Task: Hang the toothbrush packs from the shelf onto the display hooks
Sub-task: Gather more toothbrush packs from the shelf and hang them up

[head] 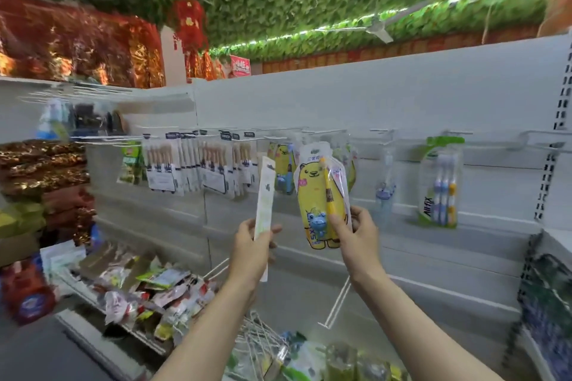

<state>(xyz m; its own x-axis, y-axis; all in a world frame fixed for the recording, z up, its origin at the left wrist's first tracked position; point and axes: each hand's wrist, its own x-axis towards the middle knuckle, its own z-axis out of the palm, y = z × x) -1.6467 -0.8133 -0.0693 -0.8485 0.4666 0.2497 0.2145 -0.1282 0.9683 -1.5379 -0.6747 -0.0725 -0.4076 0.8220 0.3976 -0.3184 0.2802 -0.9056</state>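
Observation:
My right hand (356, 233) grips the lower edge of a yellow bear toothbrush pack (320, 195), held upright just below the row of white display hooks (325, 132). My left hand (252, 246) holds a slim white toothbrush pack (265, 204) edge-on, to the left of the bear pack. Several packs hang on the hooks: dark-topped packs (192, 164) at the left, another yellow bear pack (283, 164) behind, a clear pack (385, 192) and a green Aiifix pack (441, 182) at the right. The low shelf (123, 323) at the left carries a heap of loose packs (154, 291).
A white back panel (433, 257) fills the middle. Long bare white hooks (337, 303) stick out below my right wrist. A wire basket (263, 340) with green goods sits at the bottom. Red and gold wrapped goods (46, 182) stack at the left.

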